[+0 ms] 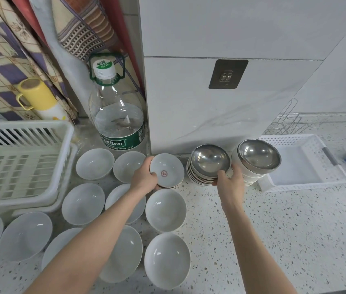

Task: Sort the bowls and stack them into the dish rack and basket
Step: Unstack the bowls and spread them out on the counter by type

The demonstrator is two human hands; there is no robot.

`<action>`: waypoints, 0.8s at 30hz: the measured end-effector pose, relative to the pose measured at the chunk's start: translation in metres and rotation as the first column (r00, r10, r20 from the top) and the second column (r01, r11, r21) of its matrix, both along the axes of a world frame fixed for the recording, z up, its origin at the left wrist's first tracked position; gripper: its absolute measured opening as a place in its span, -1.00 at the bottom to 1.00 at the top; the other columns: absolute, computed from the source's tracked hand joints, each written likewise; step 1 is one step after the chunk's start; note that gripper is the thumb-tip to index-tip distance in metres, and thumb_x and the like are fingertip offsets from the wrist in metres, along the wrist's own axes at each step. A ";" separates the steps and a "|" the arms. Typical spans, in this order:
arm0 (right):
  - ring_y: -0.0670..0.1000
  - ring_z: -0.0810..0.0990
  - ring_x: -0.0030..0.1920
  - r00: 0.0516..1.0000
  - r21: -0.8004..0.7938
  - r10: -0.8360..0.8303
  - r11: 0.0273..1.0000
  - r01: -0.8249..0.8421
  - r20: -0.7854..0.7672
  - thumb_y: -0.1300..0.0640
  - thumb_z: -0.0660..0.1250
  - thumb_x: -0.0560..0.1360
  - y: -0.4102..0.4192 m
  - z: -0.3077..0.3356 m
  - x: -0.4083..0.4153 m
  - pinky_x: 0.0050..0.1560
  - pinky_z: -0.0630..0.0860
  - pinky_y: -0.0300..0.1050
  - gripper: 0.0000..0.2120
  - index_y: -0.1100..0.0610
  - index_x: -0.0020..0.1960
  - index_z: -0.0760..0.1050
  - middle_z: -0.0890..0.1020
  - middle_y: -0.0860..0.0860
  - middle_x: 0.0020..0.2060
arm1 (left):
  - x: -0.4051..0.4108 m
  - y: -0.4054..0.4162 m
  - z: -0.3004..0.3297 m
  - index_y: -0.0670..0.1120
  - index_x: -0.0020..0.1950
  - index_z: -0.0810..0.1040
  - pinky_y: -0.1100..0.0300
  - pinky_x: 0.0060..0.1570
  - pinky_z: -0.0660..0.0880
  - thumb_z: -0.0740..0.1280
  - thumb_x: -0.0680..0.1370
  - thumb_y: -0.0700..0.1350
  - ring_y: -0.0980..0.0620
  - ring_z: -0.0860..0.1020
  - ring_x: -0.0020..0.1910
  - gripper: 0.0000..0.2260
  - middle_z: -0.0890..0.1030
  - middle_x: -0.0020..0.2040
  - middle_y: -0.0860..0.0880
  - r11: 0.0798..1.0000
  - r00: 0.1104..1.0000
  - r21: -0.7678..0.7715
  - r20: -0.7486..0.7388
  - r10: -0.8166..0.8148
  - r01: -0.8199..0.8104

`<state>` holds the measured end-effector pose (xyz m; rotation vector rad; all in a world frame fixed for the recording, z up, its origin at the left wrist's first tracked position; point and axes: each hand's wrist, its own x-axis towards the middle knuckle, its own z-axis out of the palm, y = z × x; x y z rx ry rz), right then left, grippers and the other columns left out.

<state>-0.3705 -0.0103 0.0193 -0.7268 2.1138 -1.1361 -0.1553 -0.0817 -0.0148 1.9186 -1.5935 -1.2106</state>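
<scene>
Both hands are gripping bowls, the left hand clamping a red-stamped bowl, the right hand a steel-bowl stack, while the rack at nine o'clock is waiting empty.

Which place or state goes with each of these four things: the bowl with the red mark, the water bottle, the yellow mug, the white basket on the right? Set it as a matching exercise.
Things
1. bowl with the red mark
2. water bottle
3. yellow mug
4. white basket

Places or states
a. behind the dish rack, far left
b. right of the steel bowl stacks
c. gripped by the left hand
d. against the white wall's corner, partly filled

Pairs: 1-c, 2-d, 3-a, 4-b
</scene>
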 end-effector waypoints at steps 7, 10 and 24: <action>-0.23 0.59 -0.37 0.988 -0.195 -0.033 0.979 0.063 0.153 0.22 0.17 0.50 0.007 0.010 0.003 -0.23 0.48 -0.18 -0.42 -0.02 0.51 0.25 0.62 -0.37 -0.19 | 0.006 0.012 0.020 0.18 0.39 0.32 0.27 -0.61 0.36 0.11 0.57 -0.33 0.05 0.62 -0.46 -0.49 0.63 -0.10 -0.12 0.989 0.963 -0.002 -0.228 0.143 -0.147; -0.05 0.56 -0.28 0.965 -0.268 -0.076 0.953 0.145 0.251 0.24 0.17 0.50 0.016 0.020 0.002 -0.19 0.47 -0.13 -0.43 -0.03 0.50 0.26 0.63 -0.15 -0.34 | 0.012 0.026 0.029 0.15 0.36 0.33 0.28 -0.65 0.30 0.12 0.56 -0.36 0.11 0.56 -0.54 -0.50 0.62 -0.20 -0.15 0.972 0.904 0.009 -0.365 0.223 -0.236; -0.13 0.57 -0.38 0.956 -0.141 -0.195 0.963 0.228 0.218 0.25 0.19 0.54 0.140 -0.023 0.018 -0.19 0.49 -0.12 -0.48 0.00 0.47 0.29 0.64 0.11 -0.08 | 0.036 0.121 0.036 0.13 0.38 0.36 0.25 -0.56 0.31 0.19 0.54 -0.36 0.03 0.54 -0.47 -0.48 0.63 -0.37 -0.13 0.936 0.766 0.231 -0.538 0.352 -0.267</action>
